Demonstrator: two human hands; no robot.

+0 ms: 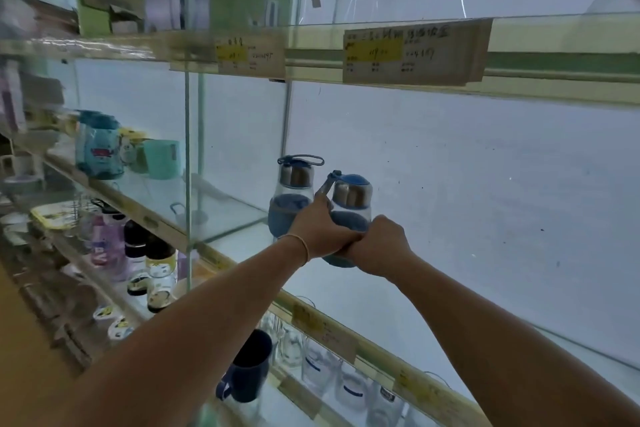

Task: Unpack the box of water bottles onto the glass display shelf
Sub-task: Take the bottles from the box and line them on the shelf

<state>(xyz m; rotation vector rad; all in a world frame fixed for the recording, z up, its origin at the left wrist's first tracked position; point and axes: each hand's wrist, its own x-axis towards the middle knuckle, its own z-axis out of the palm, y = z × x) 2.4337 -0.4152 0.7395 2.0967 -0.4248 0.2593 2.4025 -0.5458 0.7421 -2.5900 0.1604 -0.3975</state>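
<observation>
**Shelving at an early stage.** One blue-sleeved bottle (294, 198) is already stood upright on the glass display shelf (381, 348), set back from its front edge. A second bottle (351, 192) is shown just beside it, towards the shelf's right end and slightly tilted. It is clasped round the sleeve by the left hand (318, 229) and lower down by the right hand (377, 243). Whether its base rests on the glass cannot be told. The box is not seen, so the number left cannot be judged.

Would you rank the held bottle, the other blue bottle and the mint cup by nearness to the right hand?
1. Held bottle, gripped by the right hand.
2. Other blue bottle, just left.
3. Mint cup, far left compartment.
</observation>
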